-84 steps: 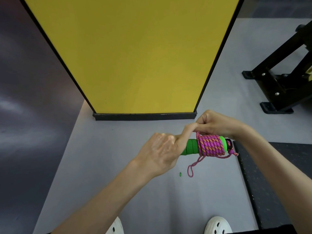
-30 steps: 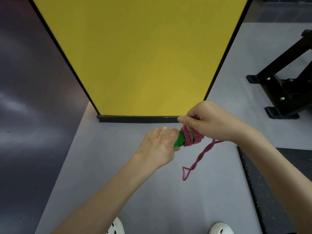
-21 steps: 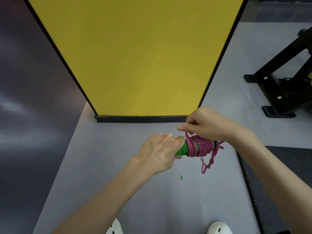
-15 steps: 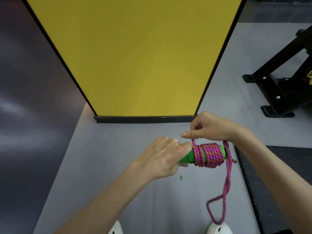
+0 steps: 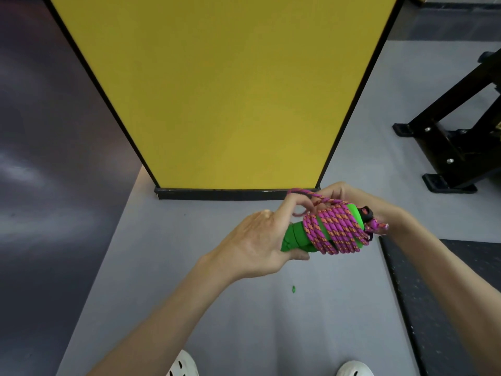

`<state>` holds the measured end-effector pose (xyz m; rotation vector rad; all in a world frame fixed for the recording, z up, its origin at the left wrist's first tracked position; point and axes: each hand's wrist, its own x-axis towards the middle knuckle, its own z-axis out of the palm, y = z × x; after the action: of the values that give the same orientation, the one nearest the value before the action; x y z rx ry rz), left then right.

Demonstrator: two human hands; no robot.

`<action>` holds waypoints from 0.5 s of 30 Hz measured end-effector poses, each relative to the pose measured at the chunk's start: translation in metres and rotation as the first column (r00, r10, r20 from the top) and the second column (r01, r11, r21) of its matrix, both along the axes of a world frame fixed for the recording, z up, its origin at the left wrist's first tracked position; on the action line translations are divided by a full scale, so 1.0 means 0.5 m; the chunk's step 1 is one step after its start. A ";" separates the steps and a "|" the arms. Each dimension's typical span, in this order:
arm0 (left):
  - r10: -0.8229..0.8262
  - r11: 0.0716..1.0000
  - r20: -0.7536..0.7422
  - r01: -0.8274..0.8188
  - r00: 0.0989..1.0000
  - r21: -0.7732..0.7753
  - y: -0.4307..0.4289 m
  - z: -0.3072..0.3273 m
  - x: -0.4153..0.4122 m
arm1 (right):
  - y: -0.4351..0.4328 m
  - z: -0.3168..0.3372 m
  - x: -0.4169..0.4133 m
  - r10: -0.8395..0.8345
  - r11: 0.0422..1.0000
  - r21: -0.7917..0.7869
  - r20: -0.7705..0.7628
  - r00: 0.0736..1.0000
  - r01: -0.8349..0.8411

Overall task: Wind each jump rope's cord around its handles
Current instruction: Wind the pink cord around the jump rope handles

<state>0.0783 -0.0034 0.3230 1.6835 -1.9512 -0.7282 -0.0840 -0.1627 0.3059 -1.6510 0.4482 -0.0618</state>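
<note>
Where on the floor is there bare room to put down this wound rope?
Bare grey floor lies between the black base and the shoes, under and left of the left hand gripping the rope; only a green speck lies there. Another patch lies between the yellow panel and the rack. The mat crowds the right.

This looks like a gym or fitness room. Beyond the left hand (image 5: 257, 240) and the right hand (image 5: 343, 192) stands a broad yellow panel (image 5: 230, 90) edged in black, with a black base strip (image 5: 230, 194) meeting a smooth grey floor (image 5: 176, 267). Further off, up and to the right of the right hand, a black steel equipment frame (image 5: 458, 147) rests on bolted feet. Below and to the right of that hand lies a black speckled rubber mat (image 5: 447, 294). The jump rope (image 5: 334, 232) held between both hands suits such a room.
</note>
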 end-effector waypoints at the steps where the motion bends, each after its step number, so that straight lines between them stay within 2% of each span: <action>1: -0.002 1.000 -0.004 0.002 1.000 -0.004 0.000 0.001 0.001 | 0.000 -0.001 -0.001 0.016 1.000 0.014 0.016 1.000 -0.016; 3: 0.010 1.000 -0.057 -0.010 0.998 0.001 -0.001 -0.002 0.005 | 0.014 0.008 -0.004 0.036 0.999 0.011 0.054 0.998 -0.036; 5: 0.036 0.999 -0.144 -0.037 0.989 -0.004 -0.002 -0.005 0.009 | 0.030 0.027 -0.008 -0.052 0.998 0.036 0.089 0.995 0.049; 7: 0.060 0.998 -0.211 -0.064 0.976 -0.015 -0.003 -0.003 0.010 | 0.048 0.040 -0.016 -0.162 0.982 -0.086 0.094 0.982 0.170; 9: 0.095 0.994 -0.266 -0.107 0.959 -0.031 -0.006 0.001 0.012 | 0.043 0.042 -0.018 -0.265 0.960 -0.087 0.025 0.964 0.266; 11: 0.146 0.985 -0.339 -0.170 0.930 -0.042 -0.010 0.006 0.020 | 0.037 0.037 -0.015 -0.158 0.987 0.016 -0.047 0.986 0.159; 14: 0.228 0.968 -0.491 -0.251 0.841 0.018 -0.014 0.010 0.036 | 0.028 0.021 -0.020 -0.017 0.996 0.089 -0.009 1.000 0.018; 15: 0.251 0.963 -0.532 -0.266 0.808 0.050 -0.015 0.010 0.038 | 0.028 0.019 -0.021 -0.016 0.996 0.089 -0.022 1.000 0.018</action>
<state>0.0972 -0.0110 0.3282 1.4806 -1.3064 -0.9376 -0.0943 -0.1486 0.3154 -1.5612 0.4746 -0.0357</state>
